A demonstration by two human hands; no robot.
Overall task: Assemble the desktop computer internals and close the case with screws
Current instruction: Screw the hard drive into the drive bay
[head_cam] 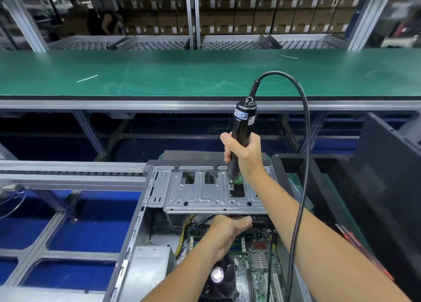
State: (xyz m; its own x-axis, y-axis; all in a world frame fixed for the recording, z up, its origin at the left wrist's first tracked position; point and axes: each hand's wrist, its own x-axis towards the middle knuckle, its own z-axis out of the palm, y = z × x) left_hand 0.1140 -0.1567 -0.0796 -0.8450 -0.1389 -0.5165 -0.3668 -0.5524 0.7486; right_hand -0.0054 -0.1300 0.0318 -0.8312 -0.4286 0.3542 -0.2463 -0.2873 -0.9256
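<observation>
An open desktop case (139, 224) lies in front of me. Across its far end sits a silver drive bracket (205, 197). My right hand (245, 156) grips a black electric screwdriver (242, 128) held upright, its tip down on a screw spot on the bracket. My left hand (227, 230) reaches under the bracket's near edge, fingers tucked beneath it and hidden; what they touch cannot be seen. Below lie the green motherboard (257, 256), the CPU cooler fan (217, 276) and the silver power supply (148, 269).
The screwdriver's black cord (304, 142) loops up and down past my right arm. A black case panel (387, 165) leans at the right beside a black foam tray (296, 165). A green conveyor belt (182, 74) runs across beyond. Blue bins lie under the roller frame at left.
</observation>
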